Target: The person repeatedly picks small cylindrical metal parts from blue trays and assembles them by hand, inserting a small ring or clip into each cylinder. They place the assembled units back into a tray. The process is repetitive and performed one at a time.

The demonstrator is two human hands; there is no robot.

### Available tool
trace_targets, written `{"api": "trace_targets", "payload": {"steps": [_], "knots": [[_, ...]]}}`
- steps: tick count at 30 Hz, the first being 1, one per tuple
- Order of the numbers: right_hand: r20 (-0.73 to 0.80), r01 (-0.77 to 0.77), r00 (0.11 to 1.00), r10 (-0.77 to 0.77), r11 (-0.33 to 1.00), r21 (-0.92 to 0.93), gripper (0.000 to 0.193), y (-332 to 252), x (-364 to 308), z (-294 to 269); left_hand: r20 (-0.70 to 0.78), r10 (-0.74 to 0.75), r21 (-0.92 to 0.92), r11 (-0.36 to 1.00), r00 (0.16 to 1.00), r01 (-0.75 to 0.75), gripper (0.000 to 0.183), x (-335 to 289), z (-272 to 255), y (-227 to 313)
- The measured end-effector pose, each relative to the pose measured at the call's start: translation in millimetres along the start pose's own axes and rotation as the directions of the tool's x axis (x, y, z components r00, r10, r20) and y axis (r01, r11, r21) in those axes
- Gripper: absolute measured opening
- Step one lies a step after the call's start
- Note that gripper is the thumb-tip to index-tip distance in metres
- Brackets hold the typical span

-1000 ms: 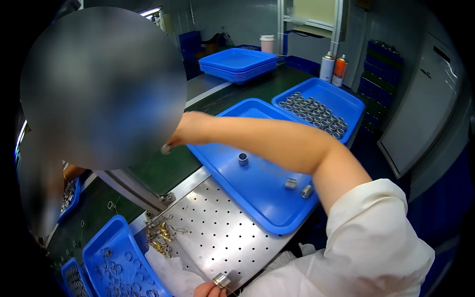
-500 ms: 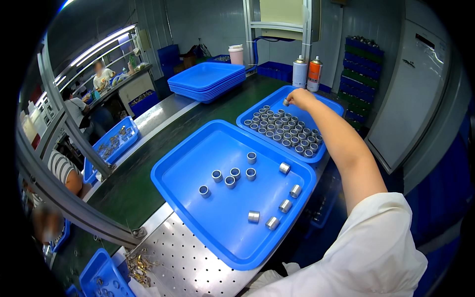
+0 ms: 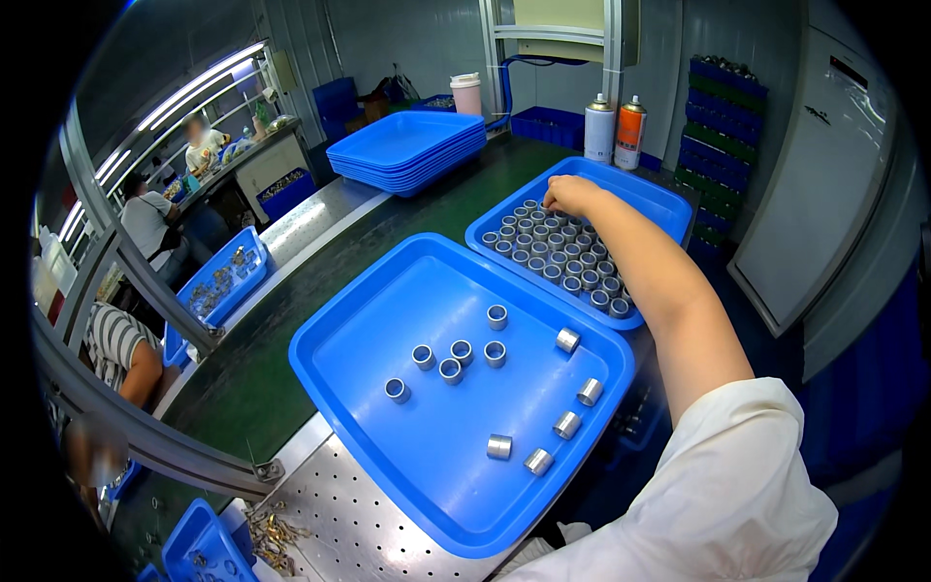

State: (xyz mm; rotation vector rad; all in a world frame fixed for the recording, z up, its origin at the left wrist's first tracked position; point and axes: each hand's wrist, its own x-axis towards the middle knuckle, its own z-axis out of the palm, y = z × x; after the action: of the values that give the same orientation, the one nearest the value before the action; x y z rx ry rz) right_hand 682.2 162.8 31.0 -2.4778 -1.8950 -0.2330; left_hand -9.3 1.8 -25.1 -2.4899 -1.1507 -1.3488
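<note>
Over the far blue tray point(image 3: 659, 199) my right hand point(image 3: 574, 195) reaches down, its fingers closed in a pinch at the back edge of a packed group of short metal sleeves point(image 3: 555, 242). The sleeve between the fingertips is mostly hidden by them. Those in the group stand upright in close rows, open ends up. In the near blue tray point(image 3: 388, 291) lie loose sleeves: several upright, such as one sleeve point(image 3: 423, 357) left of the middle, and several on their sides along the right, such as one sleeve point(image 3: 567, 424). My left hand is out of view.
A stack of blue trays point(image 3: 407, 155) stands on the green belt at the back, with a lidded pink cup point(image 3: 465, 95) behind it. Two spray cans point(image 3: 599, 131) stand beyond the far tray. A metal frame post point(image 3: 145, 407) rises at left; co-workers sit beyond it.
My right hand has come down and slightly left with its sleeve, from above the bare part of the far tray to the back of the packed rows. The view has shifted slightly.
</note>
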Motion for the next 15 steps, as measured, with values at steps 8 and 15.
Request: {"api": "trace_targets", "payload": {"steps": [8, 15], "knots": [[-0.161, -0.023, 0.985, 0.067, 0.965, 0.262, 0.021, 31.3, -29.4, -17.4, -0.015, 0.015, -0.015, 1.000, 1.000, -0.016, 0.008, -3.7, -0.3, -6.7], [-0.098, -0.196, 0.958, 0.271, 0.862, 0.468, 0.026, 38.3, -130.5, -35.5, 0.012, 0.077, 0.128, 0.989, 0.997, -0.078, 0.007, -9.1, -6.4, -13.0]]}}
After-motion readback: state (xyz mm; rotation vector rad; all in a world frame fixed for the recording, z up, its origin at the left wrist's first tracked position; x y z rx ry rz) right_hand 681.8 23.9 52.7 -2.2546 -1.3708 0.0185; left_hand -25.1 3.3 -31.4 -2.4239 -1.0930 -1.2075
